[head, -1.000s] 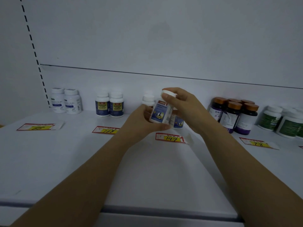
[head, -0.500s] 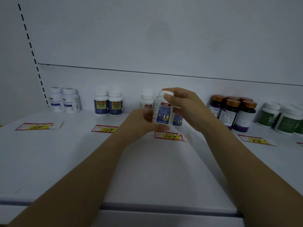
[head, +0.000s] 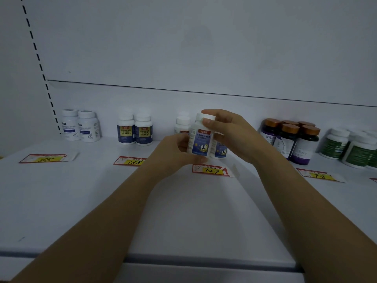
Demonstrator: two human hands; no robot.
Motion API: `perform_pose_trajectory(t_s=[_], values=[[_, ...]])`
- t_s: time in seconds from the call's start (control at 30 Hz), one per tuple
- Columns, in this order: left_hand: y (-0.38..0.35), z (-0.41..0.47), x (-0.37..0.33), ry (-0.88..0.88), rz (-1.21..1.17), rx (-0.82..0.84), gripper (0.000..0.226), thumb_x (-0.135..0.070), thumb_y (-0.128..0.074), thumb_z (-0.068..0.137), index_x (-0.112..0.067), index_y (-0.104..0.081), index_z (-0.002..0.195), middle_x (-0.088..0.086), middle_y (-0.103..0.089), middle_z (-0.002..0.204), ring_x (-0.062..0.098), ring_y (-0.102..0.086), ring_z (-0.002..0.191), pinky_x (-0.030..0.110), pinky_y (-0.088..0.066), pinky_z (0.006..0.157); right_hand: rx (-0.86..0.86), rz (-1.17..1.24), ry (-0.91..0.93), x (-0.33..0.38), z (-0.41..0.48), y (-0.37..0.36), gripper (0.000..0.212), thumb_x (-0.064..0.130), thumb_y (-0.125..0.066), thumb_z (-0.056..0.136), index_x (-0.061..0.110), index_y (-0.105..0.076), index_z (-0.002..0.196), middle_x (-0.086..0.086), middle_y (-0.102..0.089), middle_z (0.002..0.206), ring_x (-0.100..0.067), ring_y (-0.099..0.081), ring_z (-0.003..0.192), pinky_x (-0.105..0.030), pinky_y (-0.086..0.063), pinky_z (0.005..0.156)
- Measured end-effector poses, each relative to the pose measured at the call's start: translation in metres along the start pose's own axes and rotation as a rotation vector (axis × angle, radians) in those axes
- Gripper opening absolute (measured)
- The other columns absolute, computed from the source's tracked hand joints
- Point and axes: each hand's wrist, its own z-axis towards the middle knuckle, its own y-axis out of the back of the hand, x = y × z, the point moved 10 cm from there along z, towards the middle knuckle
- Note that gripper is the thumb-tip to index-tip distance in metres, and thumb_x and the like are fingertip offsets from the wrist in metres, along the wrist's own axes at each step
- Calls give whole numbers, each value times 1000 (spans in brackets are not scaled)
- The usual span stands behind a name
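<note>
while upright, bottle [head: 201, 140] sits between left fingers [head: 199, 159], right fingers [head: 208, 120].

Along the back of the shelf [head: 81, 201] stand, from left to right, a first pair of bottles [head: 80, 125], a second pair of bottles [head: 134, 129], two middle bottles [head: 182, 124], a cluster of bottles [head: 293, 139] and an end group of bottles [head: 350, 148]. A row of price tags [head: 211, 170] lies before them. The held bottle [head: 201, 139] is upright above the shelf, before the two middle bottles, with the left hand [head: 173, 154] at its lower left and the right hand [head: 230, 133] on its cap and right side.
</note>
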Motion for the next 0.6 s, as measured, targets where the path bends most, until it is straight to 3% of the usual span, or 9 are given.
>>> perform_pose_trajectory(t_s=[0.1,0.27,0.4,0.6], values=[[11,0,-1,-38,-63,-73,46,-8,-78,72,-26,-58,108,-11,-66,103,-1,-63,93,11,-51,77,18,-9,99,17,-5,-4,42,17,-66,86,23,-56,127,5,-67,114,-9,-67,100,-26,-55,85],[39,-1,-8,-171,-61,-295,56,2,-78,69,-19,-52,114,-5,-62,110,8,-60,102,15,-50,84,45,-263,374,49,-17,-30,49,10,-77,75,27,-56,117,14,-60,118,1,-54,114,-16,-49,92],[52,-8,-20,-307,83,-434,51,-2,-78,70,-12,-55,114,-11,-58,100,0,-56,91,4,-44,78,95,-318,486,54,-25,-44,48,5,-75,77,23,-52,115,12,-58,118,-2,-53,114,-18,-45,99],[50,-11,-25,-336,171,-450,53,-4,-77,73,-8,-54,120,-12,-56,102,-2,-54,90,-2,-39,77,101,-348,491,53,-24,-44,48,7,-76,76,22,-52,116,10,-58,117,-3,-53,113,-22,-46,100]])
